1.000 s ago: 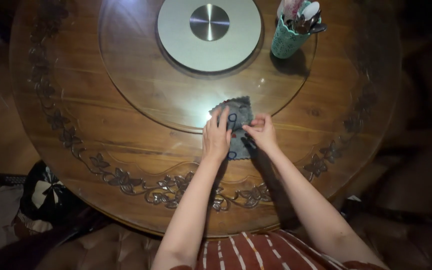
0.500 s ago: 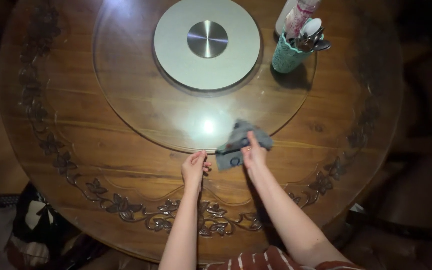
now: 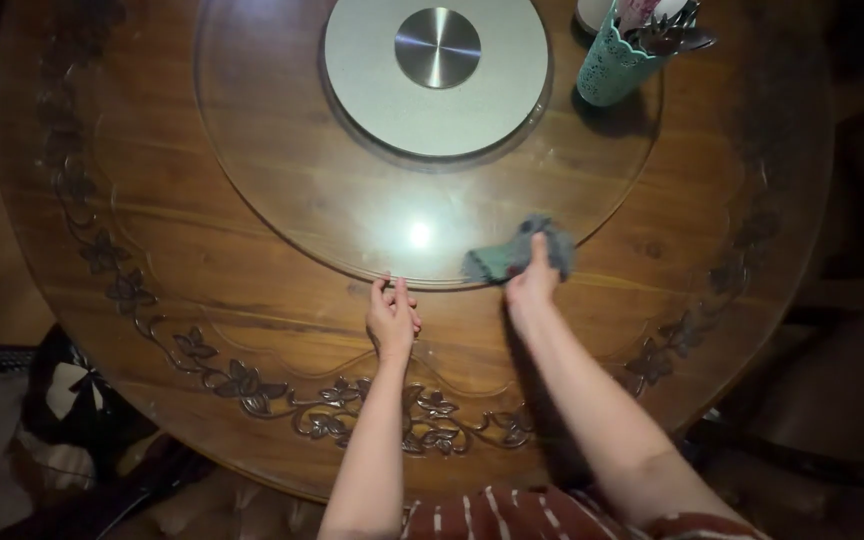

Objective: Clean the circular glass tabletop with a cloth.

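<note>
Cloth [image 3: 517, 255], grey-blue and crumpled, lies on the near edge of the round glass turntable [image 3: 282, 170], pressed down by the right hand [image 3: 534, 280]. Going left to right: the left hand [image 3: 392, 318] rests on the wooden surface [image 3: 202, 290] just at the glass rim, fingers loosely curled and holding nothing; beside it, the right hand's fingers lie over the cloth, pinning it to the glass. Farther back stand a metal hub disc [image 3: 437, 70] and a teal cutlery holder [image 3: 617, 65].

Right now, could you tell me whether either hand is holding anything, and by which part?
The right hand presses on the grey cloth at its near edge; the left hand holds nothing, fingertips at the glass turntable's rim.
</note>
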